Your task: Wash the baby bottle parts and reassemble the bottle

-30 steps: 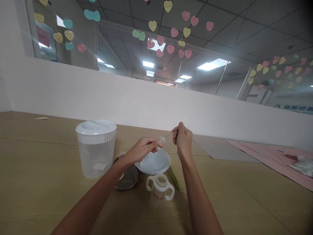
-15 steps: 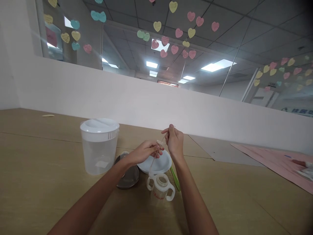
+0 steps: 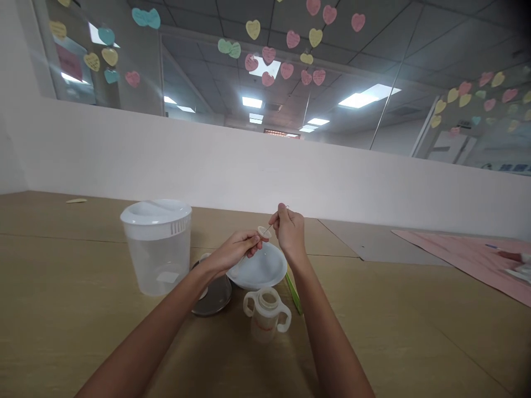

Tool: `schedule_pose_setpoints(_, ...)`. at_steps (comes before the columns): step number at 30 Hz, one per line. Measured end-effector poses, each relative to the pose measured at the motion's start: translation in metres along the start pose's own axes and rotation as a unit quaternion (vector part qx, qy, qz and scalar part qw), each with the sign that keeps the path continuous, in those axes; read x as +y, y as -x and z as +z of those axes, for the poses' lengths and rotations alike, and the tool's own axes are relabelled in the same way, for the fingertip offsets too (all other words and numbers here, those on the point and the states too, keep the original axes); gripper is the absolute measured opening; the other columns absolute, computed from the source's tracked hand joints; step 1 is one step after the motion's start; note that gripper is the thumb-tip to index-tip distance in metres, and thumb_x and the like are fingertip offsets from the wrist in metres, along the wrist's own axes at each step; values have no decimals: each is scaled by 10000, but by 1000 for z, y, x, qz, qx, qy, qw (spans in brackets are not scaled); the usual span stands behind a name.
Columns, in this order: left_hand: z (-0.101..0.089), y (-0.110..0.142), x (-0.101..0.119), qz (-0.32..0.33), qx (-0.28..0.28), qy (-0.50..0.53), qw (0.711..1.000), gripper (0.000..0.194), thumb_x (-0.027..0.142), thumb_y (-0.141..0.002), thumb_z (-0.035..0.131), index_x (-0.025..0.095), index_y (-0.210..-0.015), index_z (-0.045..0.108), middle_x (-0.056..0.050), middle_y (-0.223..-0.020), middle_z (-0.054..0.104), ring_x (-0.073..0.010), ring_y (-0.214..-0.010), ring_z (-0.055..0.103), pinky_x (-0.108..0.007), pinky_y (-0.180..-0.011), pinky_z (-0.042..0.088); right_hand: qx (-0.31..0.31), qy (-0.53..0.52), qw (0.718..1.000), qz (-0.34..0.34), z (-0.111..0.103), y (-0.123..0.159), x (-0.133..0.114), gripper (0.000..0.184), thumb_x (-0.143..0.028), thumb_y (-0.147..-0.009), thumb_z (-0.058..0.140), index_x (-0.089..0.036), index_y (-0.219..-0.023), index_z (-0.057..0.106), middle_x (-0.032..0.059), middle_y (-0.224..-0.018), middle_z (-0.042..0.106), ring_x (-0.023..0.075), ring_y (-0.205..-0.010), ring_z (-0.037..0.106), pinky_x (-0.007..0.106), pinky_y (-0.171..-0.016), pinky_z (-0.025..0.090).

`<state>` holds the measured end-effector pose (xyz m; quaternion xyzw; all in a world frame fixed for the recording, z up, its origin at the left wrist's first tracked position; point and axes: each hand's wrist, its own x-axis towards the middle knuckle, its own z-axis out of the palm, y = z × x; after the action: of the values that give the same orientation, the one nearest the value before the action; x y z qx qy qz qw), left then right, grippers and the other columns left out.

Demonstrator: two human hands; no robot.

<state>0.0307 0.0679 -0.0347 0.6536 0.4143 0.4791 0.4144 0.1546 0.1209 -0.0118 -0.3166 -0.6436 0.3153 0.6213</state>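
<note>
My left hand (image 3: 244,244) pinches a small, pale, round cap-like piece (image 3: 264,232), tilted toward me. My right hand (image 3: 289,229) is closed on a thin wire tool (image 3: 267,228); a small loop shows above its thumb. The tool's lower end reaches the round piece, but how far in it goes I cannot tell. Both hands are above a white bowl (image 3: 269,273). In front of the bowl stands a clear two-handled cup (image 3: 264,326) with its top open. Beside my right forearm lies a slim green utensil (image 3: 293,293).
A clear bucket (image 3: 157,260) with a white lid stands left. A dark grey dish (image 3: 219,298) lies partly behind my left forearm. At the right, another person's hand (image 3: 511,256) rests near a pink sheet (image 3: 448,257). A white wall (image 3: 207,160) borders the table's back.
The view has shifted slightly. My left hand has turned the round piece so its face shows, and the wire tool now meets it. The thin strand that hung toward the cup is no longer visible there.
</note>
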Motion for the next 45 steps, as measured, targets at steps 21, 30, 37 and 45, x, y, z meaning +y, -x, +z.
schedule_pose_setpoints(21, 3, 5, 13, -8, 23, 38, 999, 269, 356, -800, 481, 137, -644, 484, 29, -628, 394, -62, -529, 310, -201, -501, 259, -25, -87, 995, 29, 14, 3, 15, 460, -483, -797, 399, -125, -641, 641, -65, -388, 327, 81, -393, 354, 228, -476, 330)
schedule_pose_setpoints(30, -7, 9, 12, -10, 38, 26, 999, 267, 376, -789, 492, 141, -662, 482, 33, -634, 378, -64, -548, 313, -187, -492, 245, -81, 1, 997, -18, 19, 6, 20, 429, -480, -795, 414, -148, -801, 686, 21, -684, 576, 119, -614, 499, 237, -576, 382)
schedule_pose_setpoints(37, -5, 16, 20, -28, -50, -19, 998, 363, 466, -792, 462, 142, -902, 585, 35, -679, 380, -66, -546, 273, -202, -500, 237, 9, -124, 991, 44, -19, -17, 21, 408, -492, -764, 472, -127, -729, 651, -64, -471, 309, 60, -404, 319, 214, -414, 311)
schedule_pose_setpoints(45, -17, 17, 18, -44, -26, -75, 996, 303, 411, -779, 487, 133, -747, 603, -20, -810, 558, -74, -581, 395, -205, -555, 328, 218, -179, 952, 117, -92, -46, 62, 319, -426, -774, 454, -144, -686, 574, -81, -477, 335, 30, -371, 295, 172, -361, 287)
